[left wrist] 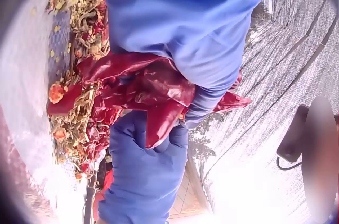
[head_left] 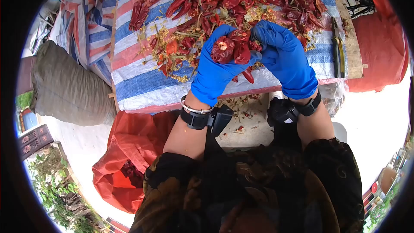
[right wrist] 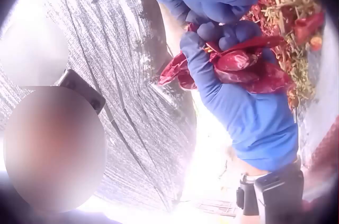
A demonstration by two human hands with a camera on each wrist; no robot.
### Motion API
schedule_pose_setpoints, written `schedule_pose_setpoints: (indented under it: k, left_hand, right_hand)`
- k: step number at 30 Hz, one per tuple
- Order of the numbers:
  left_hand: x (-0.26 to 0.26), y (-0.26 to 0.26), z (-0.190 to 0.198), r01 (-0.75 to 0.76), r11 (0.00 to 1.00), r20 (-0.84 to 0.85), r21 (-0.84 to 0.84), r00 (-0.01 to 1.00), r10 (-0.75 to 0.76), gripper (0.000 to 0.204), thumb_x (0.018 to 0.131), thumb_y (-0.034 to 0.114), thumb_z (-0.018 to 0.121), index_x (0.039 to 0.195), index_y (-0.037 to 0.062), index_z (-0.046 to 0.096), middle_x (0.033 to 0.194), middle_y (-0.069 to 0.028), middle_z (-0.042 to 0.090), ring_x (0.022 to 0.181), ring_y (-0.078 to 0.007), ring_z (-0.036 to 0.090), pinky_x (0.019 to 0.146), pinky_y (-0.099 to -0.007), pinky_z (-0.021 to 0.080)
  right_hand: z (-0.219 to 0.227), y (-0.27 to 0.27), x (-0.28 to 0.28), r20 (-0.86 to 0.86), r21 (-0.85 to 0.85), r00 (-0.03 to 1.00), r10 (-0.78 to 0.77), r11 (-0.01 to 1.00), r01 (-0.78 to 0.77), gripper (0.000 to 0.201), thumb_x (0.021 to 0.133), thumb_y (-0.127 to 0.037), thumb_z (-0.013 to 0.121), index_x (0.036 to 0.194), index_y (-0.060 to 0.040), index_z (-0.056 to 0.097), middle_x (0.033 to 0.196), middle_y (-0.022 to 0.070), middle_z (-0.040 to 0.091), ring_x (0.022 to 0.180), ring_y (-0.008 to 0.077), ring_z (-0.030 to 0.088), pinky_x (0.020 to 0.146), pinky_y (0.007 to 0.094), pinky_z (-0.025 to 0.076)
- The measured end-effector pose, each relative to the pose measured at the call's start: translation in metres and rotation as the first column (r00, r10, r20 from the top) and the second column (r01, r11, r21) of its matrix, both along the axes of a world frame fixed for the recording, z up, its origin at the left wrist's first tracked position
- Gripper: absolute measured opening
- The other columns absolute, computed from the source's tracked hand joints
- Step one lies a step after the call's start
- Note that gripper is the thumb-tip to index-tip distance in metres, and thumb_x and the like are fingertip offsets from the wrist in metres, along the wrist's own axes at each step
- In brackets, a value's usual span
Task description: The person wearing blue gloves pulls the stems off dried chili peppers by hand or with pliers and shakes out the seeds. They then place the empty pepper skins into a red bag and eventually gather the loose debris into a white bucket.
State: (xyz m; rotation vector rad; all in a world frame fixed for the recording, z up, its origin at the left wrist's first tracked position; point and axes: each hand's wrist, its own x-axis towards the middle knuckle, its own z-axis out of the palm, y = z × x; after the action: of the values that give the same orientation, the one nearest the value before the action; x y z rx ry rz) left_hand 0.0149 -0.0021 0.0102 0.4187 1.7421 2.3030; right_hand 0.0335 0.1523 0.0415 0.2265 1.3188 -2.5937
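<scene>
Both hands wear blue gloves and meet over the near part of a striped sheet. My left hand (head_left: 211, 75) holds a small bunch of dried red chilies (head_left: 239, 51), their wrinkled pods bulging out over the fingers. In the left wrist view, pointed pod ends of the chilies (left wrist: 161, 94) stick out below the left hand (left wrist: 180, 23). The right hand (head_left: 286, 58) has its fingers curled in against the bunch and pinches a chili at its right side. In the right wrist view, fingertips of both hands come together at the stem ends, partly hiding them.
A pile of dried chilies (head_left: 276, 0) covers the far part of the striped sheet (head_left: 138, 90), with loose seeds and stems (head_left: 164, 39) in front. Yellow-and-black handled pliers (head_left: 337, 51) lie at the right. A red sack (head_left: 125, 155) and a stuffed grey-brown sack (head_left: 69, 86) stand left.
</scene>
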Motion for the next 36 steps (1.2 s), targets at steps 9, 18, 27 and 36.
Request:
schedule_pose_setpoints:
  k: [9,18,27,36]
  left_hand:
    - [0.002,0.003,-0.009,0.011,1.0,-0.029,0.014,1.0,-0.01,0.047,0.067,-0.001,0.07,0.107,0.0042,0.045,0.098,-0.0074,0.056,0.088,-0.0156,0.056,0.076,-0.0293,0.049]
    - [-0.022,-0.015,0.0,-0.199,0.814,0.435,0.545,0.898,-0.072,0.024,0.08,0.01,0.061,0.102,0.0034,0.052,0.088,-0.0072,0.06,0.083,-0.0178,0.058,0.081,-0.0376,0.048]
    - [-0.026,-0.019,-0.007,-0.169,0.787,0.333,0.594,0.941,-0.05,0.025,0.085,0.017,0.054,0.102,-0.0002,0.049,0.09,-0.0077,0.055,0.083,-0.0166,0.051,0.083,-0.0382,0.046]
    - [-0.021,-0.015,-0.007,-0.168,0.817,0.397,0.551,0.914,-0.08,0.026,0.081,0.012,0.059,0.104,0.0034,0.052,0.091,-0.0079,0.059,0.083,-0.0181,0.055,0.082,-0.0376,0.046]
  right_hand:
    - [0.005,-0.01,-0.001,0.346,-0.305,0.928,-0.14,0.918,0.252,0.015,0.085,-0.018,0.054,0.082,-0.0042,0.059,0.06,-0.0018,0.048,0.042,0.004,0.029,0.04,0.0192,0.022]
    - [-0.025,0.019,-0.016,-0.501,0.71,0.865,-0.019,0.563,0.424,0.03,0.078,-0.017,0.064,0.106,-0.0061,0.057,0.085,0.0072,0.057,0.071,0.0161,0.054,0.064,0.0258,0.044]
    - [-0.034,0.118,-0.018,-0.648,0.721,0.757,-0.087,-0.392,0.572,0.034,0.075,-0.008,0.055,0.108,-0.0049,0.055,0.106,0.0161,0.057,0.09,0.0323,0.058,0.076,0.0374,0.047]
    - [-0.03,0.118,-0.012,-0.124,0.967,0.962,-0.243,-0.248,0.062,0.038,0.072,-0.015,0.06,0.109,-0.0085,0.057,0.103,0.0155,0.059,0.096,0.0302,0.056,0.082,0.0337,0.044]
